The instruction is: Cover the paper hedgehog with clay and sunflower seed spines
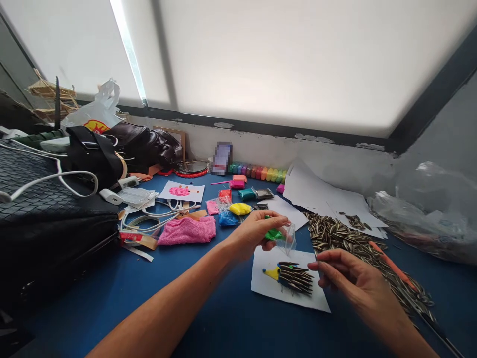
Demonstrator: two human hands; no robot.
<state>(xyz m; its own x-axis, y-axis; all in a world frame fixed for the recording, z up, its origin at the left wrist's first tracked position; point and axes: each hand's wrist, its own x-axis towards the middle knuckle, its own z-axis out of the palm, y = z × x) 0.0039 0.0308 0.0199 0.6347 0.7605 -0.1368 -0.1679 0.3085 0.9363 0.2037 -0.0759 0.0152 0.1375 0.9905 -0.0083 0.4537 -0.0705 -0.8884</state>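
A wide, deep-blue tabletop (223, 318) spreads beneath my arms, with a long heap of striped, dark sunflower seeds (331, 233) beyond my right hand (354, 278). A torn-edged white paper sheet (264, 286) lies in front of me. My right hand hangs by its right edge, thumb and fingertips close; I can't tell whether they pinch anything. On the sheet lies a hedgehog-like figure with seed spines and a pointed yellow snout (296, 278). Above the far edge, my left hand (261, 228) clamps a clear plastic packet of bright green clay (274, 233). A tiny blue ball (264, 270) tips the snout.
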